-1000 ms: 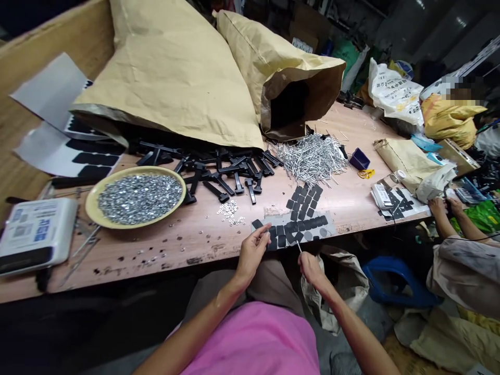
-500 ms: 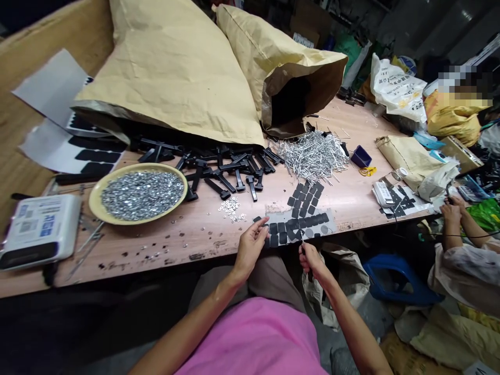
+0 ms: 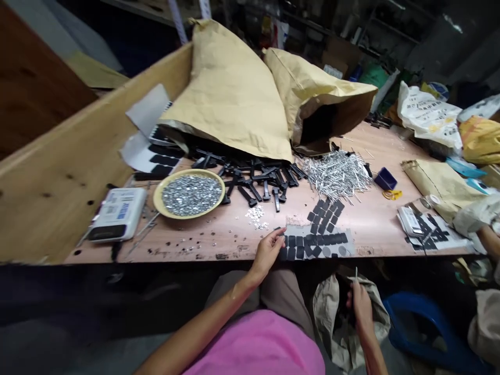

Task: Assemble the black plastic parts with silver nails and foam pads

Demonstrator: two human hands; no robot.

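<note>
- The gray sheet (image 3: 350, 246) lies flat at the near edge of your table (image 3: 377, 221), in front of you, with rows of black pads (image 3: 300, 241) on it.
- Your left hand (image 3: 267, 255) is at the sheet's left end; its thumb and forefinger are close together there, but you cannot tell from this view whether they pinch a pad.
- Your right hand (image 3: 362, 306) is away from the sheet, beyond the table's near edge, above an open beige sack (image 3: 326, 310); its fingers are curled around a slim rod (image 3: 356, 275), the tip pointing up.
- Just behind the sheet, more dark pads (image 3: 327, 214) form a slanting group.
- Farther back you have a heap of silver pins (image 3: 336, 174), with a small dark-blue tray (image 3: 385, 178) and yellow bands (image 3: 391, 194) to its right.
- Left of the pins lie black T-shaped parts (image 3: 266, 190); small washers (image 3: 255, 213) are scattered nearer you.
- Farther left, a yellow bowl (image 3: 158, 201) holds silver metal pieces (image 3: 191, 195), beside a white boxy device (image 3: 119, 211).
- Behind everything, 2 kraft paper sacks (image 3: 234, 99) lean over the table.
- At the far right, another person's forearm (image 3: 489, 241) enters view.
</note>
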